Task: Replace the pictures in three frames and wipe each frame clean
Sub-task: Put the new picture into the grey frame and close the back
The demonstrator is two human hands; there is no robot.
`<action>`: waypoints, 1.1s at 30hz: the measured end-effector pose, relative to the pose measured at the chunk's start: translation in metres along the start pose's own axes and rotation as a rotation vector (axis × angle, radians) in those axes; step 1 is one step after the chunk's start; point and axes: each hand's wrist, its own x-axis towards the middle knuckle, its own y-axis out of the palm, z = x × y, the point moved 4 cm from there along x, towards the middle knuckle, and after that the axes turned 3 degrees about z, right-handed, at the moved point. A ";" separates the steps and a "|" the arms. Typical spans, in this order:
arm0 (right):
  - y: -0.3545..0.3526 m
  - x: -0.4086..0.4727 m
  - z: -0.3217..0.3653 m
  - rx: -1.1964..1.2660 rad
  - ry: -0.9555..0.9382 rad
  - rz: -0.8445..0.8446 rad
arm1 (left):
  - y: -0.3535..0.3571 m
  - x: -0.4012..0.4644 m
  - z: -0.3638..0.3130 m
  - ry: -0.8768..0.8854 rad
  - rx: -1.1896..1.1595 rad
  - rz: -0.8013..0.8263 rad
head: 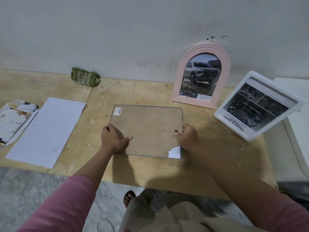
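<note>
A thin rectangular frame lies face down on the plywood table, its brown backing board up and a torn corner showing white at the lower right. My left hand grips its left edge, thumb on the board. My right hand holds the right edge, fingertips by a small black clip. A pink arched frame with a truck picture leans on the wall. A white frame with a car picture leans tilted at the right. A green striped cloth lies bunched by the wall.
A white sheet lies at the left, with loose printed pictures beyond it at the table's left edge. A white plastic chair stands at the right. Below the table's front edge are a marble floor and my sandalled foot.
</note>
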 end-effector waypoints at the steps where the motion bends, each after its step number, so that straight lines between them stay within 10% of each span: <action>1: 0.002 -0.004 0.000 -0.043 -0.019 -0.041 | 0.002 -0.001 -0.002 0.020 0.019 0.000; 5: 0.018 -0.024 0.014 -0.209 -0.203 -0.223 | 0.009 -0.010 -0.010 0.171 0.181 0.023; 15: 0.083 -0.020 0.054 -0.496 -0.217 0.105 | 0.023 0.001 -0.017 0.604 0.402 0.087; 33: 0.066 -0.026 0.056 -0.315 -0.108 0.004 | 0.004 0.001 0.002 0.419 0.220 -0.040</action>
